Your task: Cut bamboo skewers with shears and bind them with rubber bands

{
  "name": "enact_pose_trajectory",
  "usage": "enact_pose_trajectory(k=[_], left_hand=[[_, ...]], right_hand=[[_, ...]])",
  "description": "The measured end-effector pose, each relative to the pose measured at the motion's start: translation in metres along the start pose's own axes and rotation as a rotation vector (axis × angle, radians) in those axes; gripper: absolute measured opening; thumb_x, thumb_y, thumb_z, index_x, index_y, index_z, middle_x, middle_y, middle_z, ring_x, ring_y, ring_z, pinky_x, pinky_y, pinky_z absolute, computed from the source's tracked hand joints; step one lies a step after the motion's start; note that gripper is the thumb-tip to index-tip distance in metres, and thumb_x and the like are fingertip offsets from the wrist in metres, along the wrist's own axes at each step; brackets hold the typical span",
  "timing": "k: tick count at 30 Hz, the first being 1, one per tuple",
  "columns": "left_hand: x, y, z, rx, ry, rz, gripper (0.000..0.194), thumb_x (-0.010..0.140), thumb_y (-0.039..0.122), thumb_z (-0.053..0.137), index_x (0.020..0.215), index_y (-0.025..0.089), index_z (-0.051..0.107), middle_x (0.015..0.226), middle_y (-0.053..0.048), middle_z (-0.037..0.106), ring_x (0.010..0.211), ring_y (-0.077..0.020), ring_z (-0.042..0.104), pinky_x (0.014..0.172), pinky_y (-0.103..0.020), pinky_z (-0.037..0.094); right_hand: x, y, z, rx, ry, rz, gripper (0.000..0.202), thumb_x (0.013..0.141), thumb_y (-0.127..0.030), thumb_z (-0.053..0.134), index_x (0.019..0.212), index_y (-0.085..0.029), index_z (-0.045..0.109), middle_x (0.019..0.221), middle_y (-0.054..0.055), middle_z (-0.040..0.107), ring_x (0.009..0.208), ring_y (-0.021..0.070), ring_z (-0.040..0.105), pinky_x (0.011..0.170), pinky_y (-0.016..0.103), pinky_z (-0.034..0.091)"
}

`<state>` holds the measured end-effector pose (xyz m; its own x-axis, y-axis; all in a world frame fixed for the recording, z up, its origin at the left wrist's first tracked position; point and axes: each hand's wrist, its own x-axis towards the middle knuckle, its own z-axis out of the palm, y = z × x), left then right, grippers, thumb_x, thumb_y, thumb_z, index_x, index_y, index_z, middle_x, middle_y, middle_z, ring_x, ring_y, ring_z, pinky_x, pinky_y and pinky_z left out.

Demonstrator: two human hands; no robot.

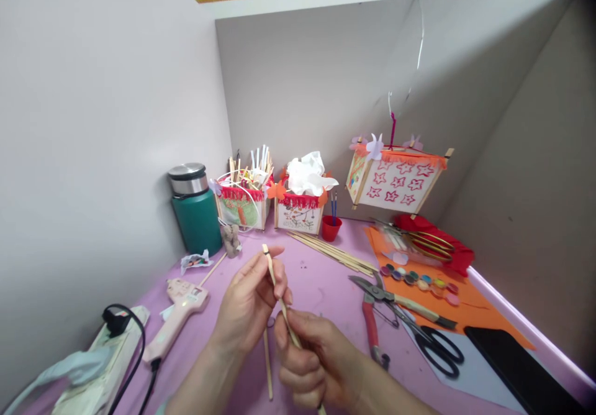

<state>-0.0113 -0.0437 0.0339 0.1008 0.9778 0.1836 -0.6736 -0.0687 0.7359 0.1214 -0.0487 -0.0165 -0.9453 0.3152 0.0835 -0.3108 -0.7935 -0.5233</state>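
A pale bamboo stick (pixel 271 270) slants between my two hands, with a dark band near its upper tip. My left hand (pixel 251 300) pinches it near the top between thumb and fingers. Lower down, my right hand (pixel 311 356) is wrapped round the same stick, thumb pressed along it. The stick's bottom end pokes out below the right fist. Beneath the hands, another thin stick (pixel 269 368) lies on the purple tabletop (pixel 233 384), partly covered by them.
Left: glue gun (pixel 179 319), power strip (pixel 90 365), green flask (pixel 198 216). Back: decorated boxes (pixel 298 217), bamboo strips (pixel 333 252), red cup (pixel 331 228). Right: pruning shears (pixel 371 328), scissors (pixel 431 340), paint pots (pixel 412 276), phone (pixel 516 365). A paper lantern (pixel 400 182) hangs above.
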Motion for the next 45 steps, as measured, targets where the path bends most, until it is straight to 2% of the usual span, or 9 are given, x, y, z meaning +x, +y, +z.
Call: enact_pose_trajectory(k=[6, 11, 15, 22, 25, 31, 35, 41, 45], left_hand=[[-0.001, 0.000, -0.003, 0.039, 0.030, -0.003, 0.019, 0.084, 0.029, 0.055, 0.093, 0.014, 0.059, 0.062, 0.001, 0.054, 0.048, -0.0100, 0.051, 0.049, -0.026, 0.050], [0.002, 0.001, -0.006, 0.165, 0.181, 0.026, 0.026, 0.081, 0.031, 0.059, 0.099, 0.012, 0.060, 0.067, -0.003, 0.061, 0.054, -0.0126, 0.058, 0.053, -0.024, 0.049], [0.004, 0.001, -0.005, 0.189, 0.186, 0.028, 0.033, 0.078, 0.027, 0.062, 0.108, 0.012, 0.058, 0.079, -0.006, 0.064, 0.063, -0.0143, 0.061, 0.062, -0.027, 0.051], [0.000, 0.004, -0.003, 0.100, 0.149, 0.009, 0.026, 0.080, 0.027, 0.059, 0.102, 0.012, 0.061, 0.072, -0.003, 0.061, 0.058, -0.0134, 0.059, 0.058, -0.027, 0.051], [-0.001, 0.005, -0.004, 0.120, 0.153, 0.012, 0.027, 0.081, 0.028, 0.058, 0.104, 0.014, 0.060, 0.071, -0.003, 0.062, 0.056, -0.0137, 0.059, 0.055, -0.026, 0.050], [0.000, 0.004, 0.001, 0.062, 0.096, -0.045, 0.033, 0.086, 0.034, 0.050, 0.109, 0.012, 0.058, 0.071, -0.002, 0.055, 0.060, -0.0125, 0.055, 0.065, -0.032, 0.052], [-0.002, 0.002, 0.005, -0.018, 0.054, -0.044, 0.029, 0.088, 0.028, 0.047, 0.112, 0.014, 0.056, 0.066, 0.002, 0.045, 0.056, -0.0095, 0.045, 0.058, -0.027, 0.049], [-0.003, 0.000, 0.006, -0.258, 0.012, -0.079, 0.028, 0.089, 0.019, 0.041, 0.109, 0.010, 0.058, 0.072, -0.002, 0.043, 0.059, -0.0091, 0.041, 0.054, -0.021, 0.041], [-0.003, 0.000, 0.006, -0.249, 0.005, -0.098, 0.029, 0.089, 0.018, 0.039, 0.107, 0.007, 0.059, 0.077, -0.004, 0.046, 0.062, -0.0097, 0.042, 0.058, -0.024, 0.042]], right_hand=[[-0.001, 0.000, 0.001, 0.012, -0.119, 0.070, 0.033, 0.089, -0.046, 0.037, 0.077, -0.018, 0.050, 0.042, -0.010, 0.025, 0.035, 0.0059, 0.012, 0.032, 0.014, 0.013], [0.001, -0.001, 0.003, -0.080, 0.140, -0.046, 0.032, 0.091, -0.042, 0.037, 0.079, -0.017, 0.052, 0.042, -0.009, 0.030, 0.034, 0.0046, 0.015, 0.032, 0.014, 0.013], [0.004, 0.000, 0.000, -0.104, 0.271, -0.149, 0.028, 0.090, -0.040, 0.042, 0.077, -0.017, 0.052, 0.043, -0.009, 0.031, 0.034, 0.0037, 0.015, 0.032, 0.014, 0.013], [0.004, -0.002, 0.000, 0.012, 0.049, 0.012, 0.028, 0.088, -0.035, 0.042, 0.068, -0.017, 0.048, 0.039, -0.010, 0.022, 0.033, 0.0040, 0.009, 0.031, 0.014, 0.011], [0.004, 0.000, 0.000, 0.043, -0.027, 0.032, 0.031, 0.087, -0.042, 0.043, 0.069, -0.018, 0.047, 0.039, -0.011, 0.020, 0.033, 0.0041, 0.007, 0.031, 0.014, 0.010], [0.006, 0.007, -0.008, 0.009, 0.044, -0.045, 0.039, 0.089, -0.050, 0.038, 0.069, -0.018, 0.048, 0.038, -0.011, 0.022, 0.032, 0.0038, 0.008, 0.031, 0.013, 0.012], [0.007, 0.010, -0.011, -0.005, 0.075, -0.050, 0.042, 0.089, -0.051, 0.035, 0.066, -0.018, 0.047, 0.037, -0.011, 0.022, 0.031, 0.0039, 0.009, 0.030, 0.014, 0.011], [0.007, 0.009, -0.012, 0.008, 0.059, -0.033, 0.044, 0.087, -0.055, 0.038, 0.063, -0.018, 0.043, 0.036, -0.011, 0.023, 0.031, 0.0036, 0.009, 0.031, 0.014, 0.009], [0.006, 0.006, -0.013, -0.002, 0.045, -0.020, 0.044, 0.087, -0.054, 0.039, 0.064, -0.018, 0.045, 0.036, -0.012, 0.023, 0.031, 0.0038, 0.009, 0.031, 0.014, 0.010]])
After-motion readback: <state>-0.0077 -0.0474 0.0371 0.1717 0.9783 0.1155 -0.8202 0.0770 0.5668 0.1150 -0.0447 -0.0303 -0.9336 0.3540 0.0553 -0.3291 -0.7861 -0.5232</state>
